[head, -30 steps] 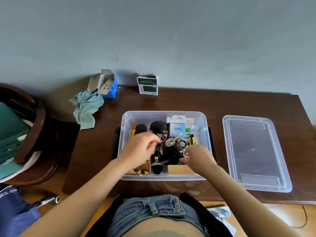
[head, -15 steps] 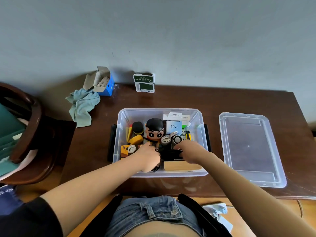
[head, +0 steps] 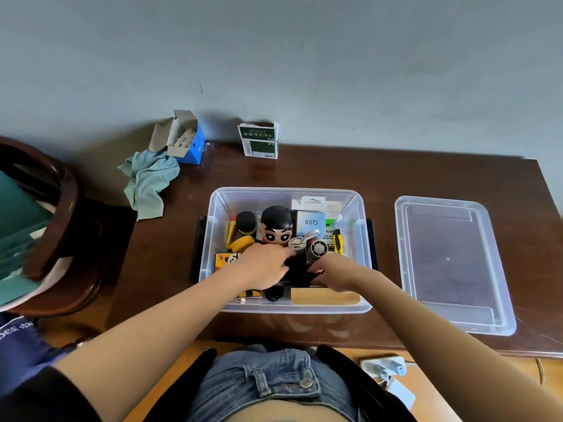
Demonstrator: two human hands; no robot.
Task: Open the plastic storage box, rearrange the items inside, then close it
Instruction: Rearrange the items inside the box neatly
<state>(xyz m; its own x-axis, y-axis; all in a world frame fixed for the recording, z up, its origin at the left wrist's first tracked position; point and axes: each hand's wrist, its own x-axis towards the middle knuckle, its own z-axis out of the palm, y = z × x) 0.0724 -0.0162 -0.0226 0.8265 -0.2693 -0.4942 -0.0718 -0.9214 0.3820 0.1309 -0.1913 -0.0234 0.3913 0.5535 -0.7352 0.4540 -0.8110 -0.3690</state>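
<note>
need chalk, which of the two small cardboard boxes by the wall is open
The blue cardboard box beside the teal cloth: its flap is up, showing white sticks. The green-and-white box stands closed.

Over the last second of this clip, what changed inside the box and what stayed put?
Both hands went deeper into the box: the left hand came down from above the doll, and the right hand closed in on the same black item. The grip is hidden. The lid stayed on the table.
</note>
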